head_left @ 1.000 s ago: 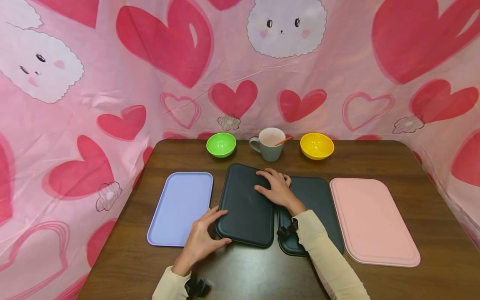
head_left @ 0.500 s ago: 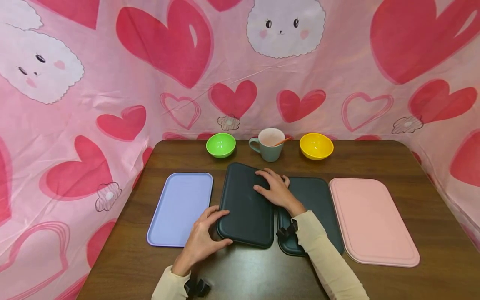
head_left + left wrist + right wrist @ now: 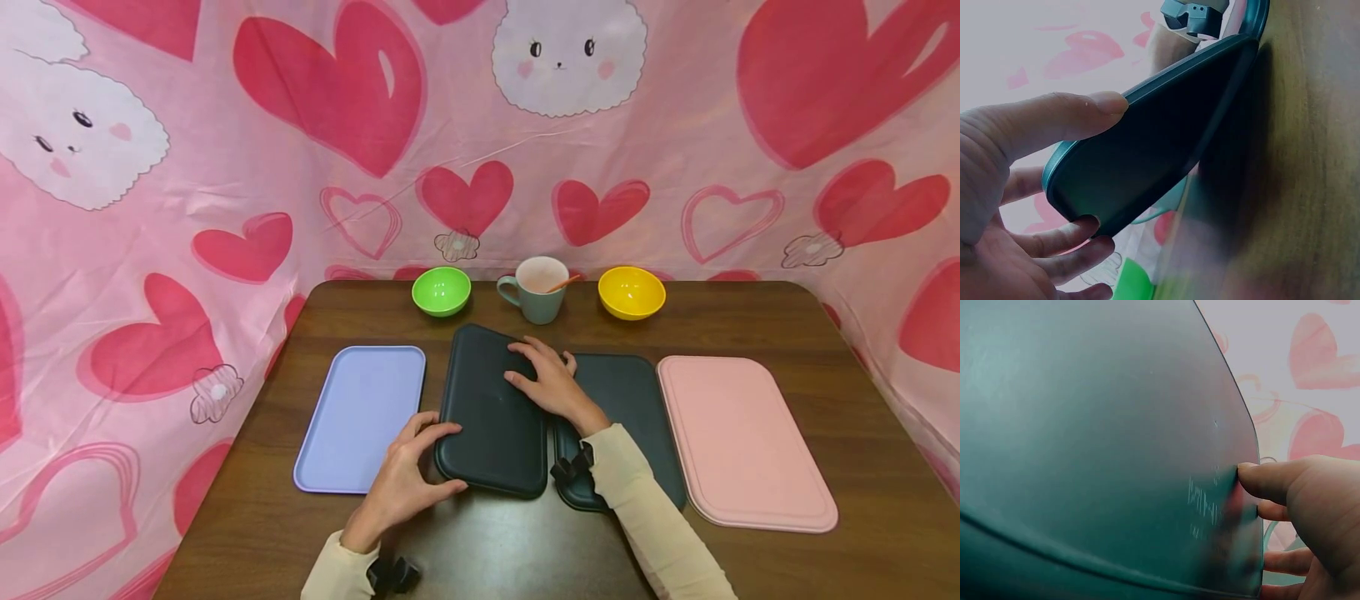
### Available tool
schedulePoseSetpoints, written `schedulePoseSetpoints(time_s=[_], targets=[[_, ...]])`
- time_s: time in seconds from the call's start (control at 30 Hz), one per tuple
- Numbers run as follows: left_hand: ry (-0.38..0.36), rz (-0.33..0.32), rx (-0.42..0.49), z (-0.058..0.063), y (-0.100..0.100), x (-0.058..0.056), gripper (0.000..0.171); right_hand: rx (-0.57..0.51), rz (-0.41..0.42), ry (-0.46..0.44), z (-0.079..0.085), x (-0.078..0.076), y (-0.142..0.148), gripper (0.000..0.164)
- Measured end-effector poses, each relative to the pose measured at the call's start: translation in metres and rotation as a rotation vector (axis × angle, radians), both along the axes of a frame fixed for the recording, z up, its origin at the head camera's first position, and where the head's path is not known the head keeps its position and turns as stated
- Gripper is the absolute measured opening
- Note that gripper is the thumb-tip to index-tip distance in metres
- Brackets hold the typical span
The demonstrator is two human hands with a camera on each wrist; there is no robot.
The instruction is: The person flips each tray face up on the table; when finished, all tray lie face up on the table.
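Both hands hold a dark green-black tray (image 3: 491,417) tilted in the middle of the table. My left hand (image 3: 405,471) grips its near left corner. In the left wrist view, the thumb (image 3: 1079,115) lies on the rim and fingers reach around the other side. That end is raised off the table, and the tray slopes down toward its right side. My right hand (image 3: 553,379) pinches the far right edge. In the right wrist view, its thumb (image 3: 1272,478) presses the broad face near faint marks, and the other fingers pass behind the edge.
A lavender tray (image 3: 363,417) lies to the left. Right of the held tray are a second dark tray (image 3: 630,400), partly under the right forearm, and a pink tray (image 3: 742,442). Behind stand a green bowl (image 3: 441,292), a mug (image 3: 542,300) with an orange stick, and a yellow bowl (image 3: 632,293).
The left hand and the tray's left edge have shifted very slightly to the right. Both hands keep the same hold, and the other things stay in place.
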State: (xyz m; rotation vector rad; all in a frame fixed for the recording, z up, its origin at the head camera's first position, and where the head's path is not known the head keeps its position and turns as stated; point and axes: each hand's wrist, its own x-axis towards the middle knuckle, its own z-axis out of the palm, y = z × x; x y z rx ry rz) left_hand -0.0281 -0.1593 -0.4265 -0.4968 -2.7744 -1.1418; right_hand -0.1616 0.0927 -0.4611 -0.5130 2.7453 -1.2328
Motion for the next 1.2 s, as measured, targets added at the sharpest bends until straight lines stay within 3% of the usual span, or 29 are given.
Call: schedulePoseSetpoints(time_s=[0.3,0.77,1.2], targets=[[0.012,-0.017,-0.004,0.004,0.0,0.0,0.066,0.018,-0.002,0.04,0.005,0.003,-0.006,0.048],[0.073,-0.061,-0.009,0.009,0.002,0.001,0.065,-0.04,0.014,0.059,0.013,0.009,-0.013,0.048],[0.066,-0.072,-0.011,0.013,0.004,0.003,0.064,-0.061,0.028,0.089,0.023,0.015,-0.02,0.047]])
